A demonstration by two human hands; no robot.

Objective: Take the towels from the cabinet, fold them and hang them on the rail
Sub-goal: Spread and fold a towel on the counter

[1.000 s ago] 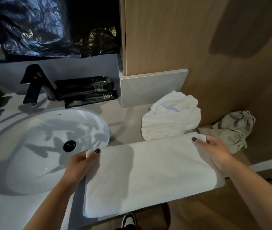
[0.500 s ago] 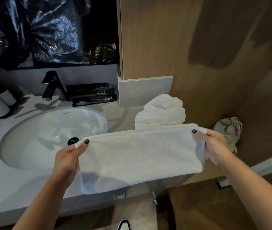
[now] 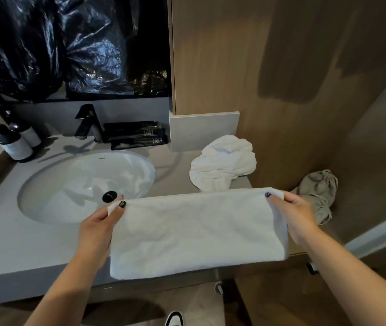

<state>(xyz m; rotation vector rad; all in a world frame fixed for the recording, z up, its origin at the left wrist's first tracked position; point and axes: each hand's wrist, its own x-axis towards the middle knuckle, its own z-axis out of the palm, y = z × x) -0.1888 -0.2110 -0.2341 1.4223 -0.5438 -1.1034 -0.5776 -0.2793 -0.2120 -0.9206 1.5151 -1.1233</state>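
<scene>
Her left hand (image 3: 102,222) and right hand (image 3: 298,215) are pinching the towel's (image 3: 196,231) top corners; it's looking soft, light, droopy.

We see a white basin (image 3: 86,184) sunk in the grey table (image 3: 6,238), a black tap (image 3: 88,123) behind it, and black tubes (image 3: 137,135) stacked beside the tap. Two pump bottles (image 3: 15,142) stand at far left. Black plastic sheeting (image 3: 69,43) hangs above, and a beige cloth bag (image 3: 316,194) lies at right.

Bare forearms, black-polished nails
</scene>
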